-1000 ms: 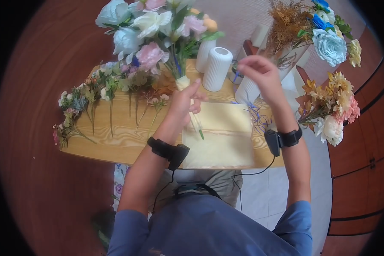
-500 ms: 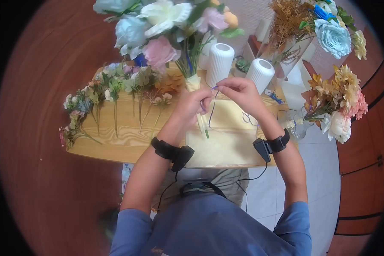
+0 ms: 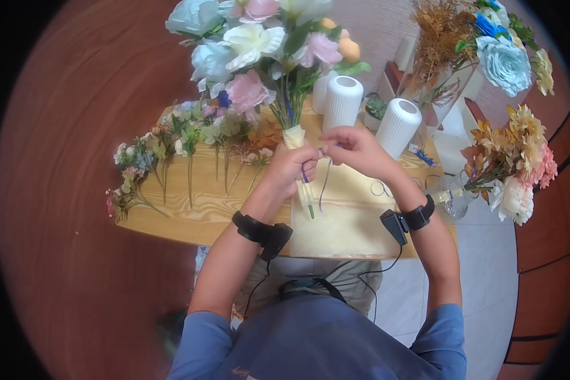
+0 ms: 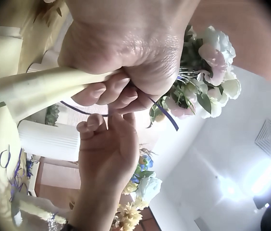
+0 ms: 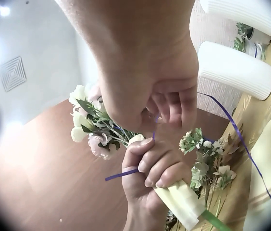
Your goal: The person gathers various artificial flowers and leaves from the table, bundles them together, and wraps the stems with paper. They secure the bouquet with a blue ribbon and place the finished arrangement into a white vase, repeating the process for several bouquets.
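My left hand point(image 3: 291, 168) grips a bouquet of artificial flowers point(image 3: 253, 44) by its stems, which are wrapped in pale yellow paper point(image 5: 176, 202). A green stem end point(image 3: 311, 212) pokes out at the bottom. Under the left fingers runs a purple ribbon point(image 5: 121, 175), its short end sticking out past the hand. Close beside, my right hand point(image 3: 358, 151) pinches the ribbon near the left thumb. The ribbon's long tail point(image 3: 324, 187) hangs down from there. In the left wrist view, the right hand point(image 4: 109, 154) has its fingertips right at the left fingers.
Pale yellow wrapping sheets point(image 3: 348, 231) lie on the wooden table point(image 3: 171, 218). Smaller flower sprigs point(image 3: 190, 145) line its left side. White ribbed vases point(image 3: 399, 126) and a potted succulent point(image 3: 375, 109) stand behind. At right are another bouquet point(image 3: 516, 164) and a glass vase point(image 3: 456, 206).
My right hand has come from the right, over the vases, to the wrapped stems and now holds the ribbon by my left hand. The left hand keeps its grip on the bouquet.
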Motion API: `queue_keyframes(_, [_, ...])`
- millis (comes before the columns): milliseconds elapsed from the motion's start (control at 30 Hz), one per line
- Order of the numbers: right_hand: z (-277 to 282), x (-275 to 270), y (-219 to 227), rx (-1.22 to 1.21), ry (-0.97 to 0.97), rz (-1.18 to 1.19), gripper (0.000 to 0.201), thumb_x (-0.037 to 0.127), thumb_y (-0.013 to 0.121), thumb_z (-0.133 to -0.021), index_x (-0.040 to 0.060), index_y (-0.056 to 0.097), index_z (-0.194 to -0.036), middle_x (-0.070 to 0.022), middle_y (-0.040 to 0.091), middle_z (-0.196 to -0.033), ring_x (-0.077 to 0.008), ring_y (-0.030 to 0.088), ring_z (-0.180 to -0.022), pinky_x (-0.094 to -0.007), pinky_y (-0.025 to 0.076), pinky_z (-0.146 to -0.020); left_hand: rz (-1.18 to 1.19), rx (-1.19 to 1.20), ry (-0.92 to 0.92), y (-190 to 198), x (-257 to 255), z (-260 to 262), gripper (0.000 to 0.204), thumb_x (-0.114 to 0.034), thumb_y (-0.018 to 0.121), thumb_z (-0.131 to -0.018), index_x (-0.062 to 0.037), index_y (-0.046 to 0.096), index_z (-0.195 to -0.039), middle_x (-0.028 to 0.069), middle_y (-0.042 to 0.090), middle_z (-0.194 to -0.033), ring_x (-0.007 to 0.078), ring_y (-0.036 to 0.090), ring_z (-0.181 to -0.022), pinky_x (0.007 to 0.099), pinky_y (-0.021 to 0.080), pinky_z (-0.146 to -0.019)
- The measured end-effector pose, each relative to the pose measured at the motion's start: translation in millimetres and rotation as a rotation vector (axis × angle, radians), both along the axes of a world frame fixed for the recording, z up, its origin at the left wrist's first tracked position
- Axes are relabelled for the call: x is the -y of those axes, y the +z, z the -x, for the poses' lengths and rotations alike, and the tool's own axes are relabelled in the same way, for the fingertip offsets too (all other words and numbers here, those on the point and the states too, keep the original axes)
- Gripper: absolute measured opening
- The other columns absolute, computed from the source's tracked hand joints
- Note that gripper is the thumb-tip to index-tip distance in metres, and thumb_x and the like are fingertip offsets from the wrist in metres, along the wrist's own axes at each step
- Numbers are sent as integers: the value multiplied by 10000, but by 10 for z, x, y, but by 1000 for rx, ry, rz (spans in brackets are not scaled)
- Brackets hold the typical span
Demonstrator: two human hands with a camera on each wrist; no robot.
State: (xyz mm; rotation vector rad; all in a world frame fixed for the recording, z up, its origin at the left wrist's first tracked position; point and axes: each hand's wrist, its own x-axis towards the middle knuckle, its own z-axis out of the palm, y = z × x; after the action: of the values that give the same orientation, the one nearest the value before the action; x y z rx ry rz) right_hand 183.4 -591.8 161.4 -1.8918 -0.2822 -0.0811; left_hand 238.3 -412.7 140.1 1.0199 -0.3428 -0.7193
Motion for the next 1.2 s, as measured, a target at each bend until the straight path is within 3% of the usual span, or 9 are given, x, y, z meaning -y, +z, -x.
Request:
queue_keyframes(233, [66,38,74,-126,7,-7,156,143,615,-898,-9,651,-912,-5,589,-670,-65,544,-570,-207,439,-529,38,34,-1,-53,-71,-118,236,-111,626,-872,-87,487,-683,-15,437,-518,74,380,-393,235,294,-370])
queue_keyframes(333, [13,157,-4,-60,-167,-67,160,156,609,-896,2,647,-910,4,565,-653,-58,521,-529,-200,411,-473,24,64,43,-65,-115,-146,274,-207,633,-906,-94,498,-698,-25,427,-509,74,379,-391,240,314,-381])
queue_keyframes(400, [-20,213,-38,-19,-446,-138,166,167,609,-886,4,640,-891,15,539,-633,-56,506,-509,-199,400,-450,41,63,64,-69,-133,-150,266,-232,630,-912,-92,513,-719,-34,410,-501,70,375,-390,240,332,-394])
queue_keyframes(467, [-48,211,-70,-25,-473,-167,178,177,616,-874,0,634,-877,26,521,-619,-54,498,-501,-198,397,-444,32,81,57,-58,-114,-145,275,-232,610,-926,-107,479,-719,-40,392,-488,63,368,-381,241,345,-397])
queue_keyframes(633, [-117,-75,-103,-116,-282,-140,194,175,613,-884,-13,642,-920,16,540,-653,-53,488,-511,-202,398,-448,-30,89,33,4,-47,-38,270,-167,599,-918,-119,441,-706,-53,369,-476,48,362,-382,242,321,-385])
queue_keyframes(767, [-129,-220,-16,-140,-122,-206,193,155,608,-886,-24,643,-949,12,553,-680,-56,488,-530,-206,400,-454,-101,120,-18,-78,-6,7,78,-36,583,-823,-54,534,-766,-30,442,-524,37,345,-389,234,267,-375])
queue_keyframes(833, [-125,-228,23,-242,-16,-376,153,134,607,-881,-15,634,-903,9,548,-683,-56,493,-550,-209,399,-457,-75,137,-61,-19,-30,51,117,-5,558,-775,-9,617,-876,29,577,-631,32,355,-426,224,263,-381])
queue_keyframes(933, [-131,-194,82,-352,110,-542,151,153,633,-866,6,626,-831,6,529,-623,-57,480,-499,-226,391,-433,-77,148,-3,-43,15,73,76,1,555,-781,-10,609,-832,50,585,-616,31,354,-413,215,250,-376])
queue_keyframes(1200, [-239,-296,128,-467,71,-334,268,137,754,-783,10,520,-821,-1,514,-648,-40,433,-465,-193,308,-380,-255,437,81,-113,28,87,115,-21,577,-756,-51,641,-846,1,670,-770,32,404,-458,214,291,-397])
